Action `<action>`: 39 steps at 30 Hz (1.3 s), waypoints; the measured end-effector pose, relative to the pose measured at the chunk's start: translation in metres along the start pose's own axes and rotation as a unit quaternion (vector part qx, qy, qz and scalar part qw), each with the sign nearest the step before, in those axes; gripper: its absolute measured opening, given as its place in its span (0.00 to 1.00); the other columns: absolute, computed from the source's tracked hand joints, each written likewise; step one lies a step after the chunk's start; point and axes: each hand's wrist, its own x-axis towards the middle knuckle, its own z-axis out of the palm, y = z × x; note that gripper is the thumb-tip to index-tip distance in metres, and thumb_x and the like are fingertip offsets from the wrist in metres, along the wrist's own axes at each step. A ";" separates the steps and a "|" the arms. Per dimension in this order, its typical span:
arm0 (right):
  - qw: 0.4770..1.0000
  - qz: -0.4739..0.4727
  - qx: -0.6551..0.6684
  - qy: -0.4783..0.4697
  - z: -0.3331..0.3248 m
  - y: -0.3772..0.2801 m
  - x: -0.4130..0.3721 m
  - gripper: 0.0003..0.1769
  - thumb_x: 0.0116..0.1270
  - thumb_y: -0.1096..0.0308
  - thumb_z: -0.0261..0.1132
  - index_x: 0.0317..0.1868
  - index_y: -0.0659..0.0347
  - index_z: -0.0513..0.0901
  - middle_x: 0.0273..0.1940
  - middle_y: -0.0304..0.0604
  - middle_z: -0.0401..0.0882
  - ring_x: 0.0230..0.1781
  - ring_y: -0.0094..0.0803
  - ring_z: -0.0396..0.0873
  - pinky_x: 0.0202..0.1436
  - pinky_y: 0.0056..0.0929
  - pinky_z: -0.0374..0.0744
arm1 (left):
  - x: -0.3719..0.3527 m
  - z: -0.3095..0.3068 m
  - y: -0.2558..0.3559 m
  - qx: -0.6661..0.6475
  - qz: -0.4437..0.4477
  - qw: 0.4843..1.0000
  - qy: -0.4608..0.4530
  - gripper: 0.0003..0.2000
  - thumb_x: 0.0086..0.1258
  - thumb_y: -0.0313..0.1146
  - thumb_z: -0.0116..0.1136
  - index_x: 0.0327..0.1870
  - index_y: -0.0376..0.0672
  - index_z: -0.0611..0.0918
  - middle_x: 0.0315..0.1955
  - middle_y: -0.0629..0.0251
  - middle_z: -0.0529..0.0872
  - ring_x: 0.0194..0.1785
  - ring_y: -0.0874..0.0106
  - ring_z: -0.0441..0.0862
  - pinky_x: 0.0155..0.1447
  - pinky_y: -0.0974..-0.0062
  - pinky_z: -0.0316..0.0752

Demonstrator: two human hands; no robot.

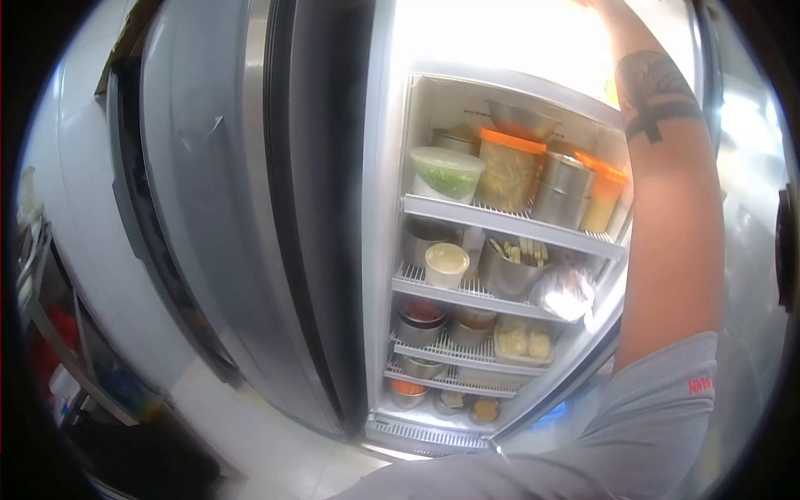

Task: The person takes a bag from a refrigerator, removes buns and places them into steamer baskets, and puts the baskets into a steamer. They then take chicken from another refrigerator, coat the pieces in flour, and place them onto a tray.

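My right arm reaches up along the right side of the view into a refrigerator that stands open. At the top edge, only a glare-washed bit of my right hand [602, 7] shows; its fingers and anything in them are lost in the bright light. Below it, the upper visible shelf [508, 220] bears a clear tub of chopped greens [447, 174], an orange-lidded container [510, 171], stacked metal tins [563, 190] and another orange-lidded container [603, 196]. My left hand is out of view.
Lower shelves hold a pale-topped tub [447, 262], a metal pot of cut stalks [510, 273], a plastic-wrapped bundle [565, 292] and several small food containers. A grey steel door [208, 192] stands on the left. A rack with assorted items [67, 367] is at lower left.
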 end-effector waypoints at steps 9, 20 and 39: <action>0.982 -0.021 -0.185 0.021 0.016 0.046 0.041 0.26 0.72 0.56 0.68 0.62 0.67 0.82 0.60 0.59 0.84 0.60 0.52 0.83 0.68 0.49 0.77 | 0.029 0.002 -0.019 -0.159 -0.049 0.986 -0.002 0.11 0.71 0.40 0.54 0.41 0.44 0.84 0.43 0.49 0.86 0.49 0.49 0.82 0.53 0.50 0.77; 0.910 -0.079 -0.385 0.131 0.009 0.082 0.043 0.33 0.70 0.52 0.72 0.68 0.63 0.78 0.64 0.55 0.81 0.64 0.51 0.79 0.73 0.47 0.74 | 0.093 -0.004 0.018 -0.273 0.074 0.959 0.038 0.08 0.66 0.35 0.54 0.28 0.48 0.82 0.28 0.58 0.84 0.32 0.58 0.79 0.37 0.54 0.77; 0.978 -0.006 0.210 0.000 -0.020 0.052 0.025 0.26 0.73 0.61 0.68 0.63 0.74 0.82 0.61 0.67 0.83 0.66 0.50 0.81 0.71 0.46 0.77 | 0.085 0.008 0.027 -0.130 0.001 0.989 -0.071 0.16 0.67 0.43 0.64 0.49 0.43 0.88 0.48 0.50 0.89 0.55 0.50 0.86 0.60 0.53 0.79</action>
